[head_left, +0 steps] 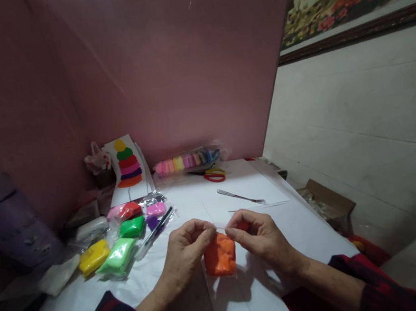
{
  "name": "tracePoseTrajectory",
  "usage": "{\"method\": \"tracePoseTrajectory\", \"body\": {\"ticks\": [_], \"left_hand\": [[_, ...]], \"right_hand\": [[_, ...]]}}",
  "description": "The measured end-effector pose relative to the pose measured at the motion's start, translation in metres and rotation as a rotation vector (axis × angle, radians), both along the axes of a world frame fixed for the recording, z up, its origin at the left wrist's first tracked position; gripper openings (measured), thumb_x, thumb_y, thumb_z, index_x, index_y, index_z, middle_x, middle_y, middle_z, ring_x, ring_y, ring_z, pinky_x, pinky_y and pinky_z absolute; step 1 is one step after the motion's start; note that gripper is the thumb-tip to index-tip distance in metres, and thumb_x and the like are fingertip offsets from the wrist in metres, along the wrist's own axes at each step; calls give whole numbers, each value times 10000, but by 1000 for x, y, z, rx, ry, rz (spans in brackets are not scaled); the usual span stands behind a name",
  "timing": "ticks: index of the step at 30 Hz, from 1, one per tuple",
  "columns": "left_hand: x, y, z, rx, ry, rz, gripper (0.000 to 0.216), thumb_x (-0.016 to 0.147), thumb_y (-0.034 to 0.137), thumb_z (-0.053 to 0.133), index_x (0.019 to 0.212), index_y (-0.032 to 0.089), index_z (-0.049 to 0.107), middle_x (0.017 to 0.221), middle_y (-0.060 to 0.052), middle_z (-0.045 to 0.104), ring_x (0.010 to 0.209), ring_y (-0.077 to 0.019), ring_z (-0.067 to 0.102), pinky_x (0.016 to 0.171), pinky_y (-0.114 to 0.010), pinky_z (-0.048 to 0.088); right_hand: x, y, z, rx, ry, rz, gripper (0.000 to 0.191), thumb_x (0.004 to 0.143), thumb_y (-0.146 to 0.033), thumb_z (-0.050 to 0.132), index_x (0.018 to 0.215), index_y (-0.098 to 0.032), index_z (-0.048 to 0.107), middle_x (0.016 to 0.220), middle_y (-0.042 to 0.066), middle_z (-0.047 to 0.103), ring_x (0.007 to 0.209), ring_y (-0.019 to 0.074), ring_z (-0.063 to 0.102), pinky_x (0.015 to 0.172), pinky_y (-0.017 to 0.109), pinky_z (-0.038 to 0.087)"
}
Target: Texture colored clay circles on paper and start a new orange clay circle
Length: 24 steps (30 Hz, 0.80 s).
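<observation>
An orange modelling clay packet (220, 256) hangs just over the white paper, its clay showing through clear wrapping. My left hand (186, 248) pinches the packet's upper edge at the left with thumb and forefinger. At the right end of that edge, the thumb and forefinger of my right hand (265, 236) are closed on the wrapping too. A bit of orange shows by the right fingers; whether it belongs to the same packet I cannot tell. Beyond the hands, a fork (241, 196) and a thin dark stick (258, 206) lie on the paper.
Left of my hands lie yellow (94, 257), light green (118, 257), green (132, 227) and red clay packets (127, 210), and a pen (158, 226). Scissors (215, 175) and a tray of coloured clay (188, 162) stand behind. A drawing (128, 164) leans near a purple bottle (6, 223).
</observation>
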<state>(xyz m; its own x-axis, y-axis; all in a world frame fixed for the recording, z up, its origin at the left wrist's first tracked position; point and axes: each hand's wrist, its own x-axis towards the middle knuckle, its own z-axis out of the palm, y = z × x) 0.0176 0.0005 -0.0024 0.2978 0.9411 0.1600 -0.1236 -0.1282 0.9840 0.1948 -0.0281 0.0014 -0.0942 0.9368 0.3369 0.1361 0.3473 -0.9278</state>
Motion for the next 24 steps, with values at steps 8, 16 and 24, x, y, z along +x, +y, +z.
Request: {"method": "tracePoseTrajectory", "body": {"ticks": [8,16,24], "left_hand": [[2,1,-3,3,-46,-17,264,713,384,743,768,136,675,679,-15,662,641,-127,583,624,-226,451],[2,-1,-6,16,19,-41,283,715,395,740,724,125,654,643,-13,627,590,-114,547,567,-223,429],[3,2,-14,24,25,-51,266,736,381,726,736,124,661,649,-11,618,597,-107,545,571,-213,429]], "right_hand": [[0,3,-2,-33,63,2,227,776,-354,695,687,-172,591,536,-58,445,492,84,361,460,222,297],[-1,-2,-2,-28,-36,24,249,808,-385,666,728,-161,592,634,-21,518,581,109,439,545,244,362],[-2,0,-6,-19,-71,8,252,837,-381,645,732,-164,576,646,-20,507,594,116,441,555,254,362]]}}
